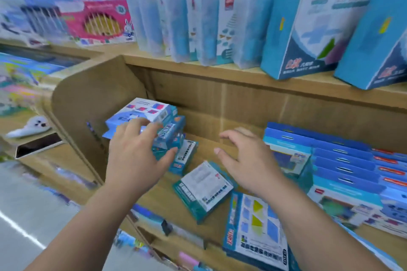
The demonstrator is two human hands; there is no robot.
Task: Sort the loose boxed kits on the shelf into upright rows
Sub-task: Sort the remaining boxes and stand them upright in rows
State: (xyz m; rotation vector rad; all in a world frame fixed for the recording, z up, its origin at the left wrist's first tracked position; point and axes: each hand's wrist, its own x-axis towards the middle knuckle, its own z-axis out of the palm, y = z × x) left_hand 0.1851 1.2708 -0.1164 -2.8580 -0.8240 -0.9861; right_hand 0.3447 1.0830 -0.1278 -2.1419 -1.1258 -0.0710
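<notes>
Several loose blue and teal boxed kits lie piled at the left end of the wooden shelf. My left hand rests on this pile with spread fingers, its thumb against a teal box. One teal kit lies flat in the middle of the shelf. A larger blue kit lies flat at the front edge, partly under my right forearm. My right hand hovers above the shelf with loosely curled fingers, holding nothing. A row of blue kits stands upright on the right.
A curved wooden side panel closes the shelf's left end. The upper shelf carries clear plastic cases and large blue boxes. A pink boxed set stands at the far left. The aisle floor lies at the lower left.
</notes>
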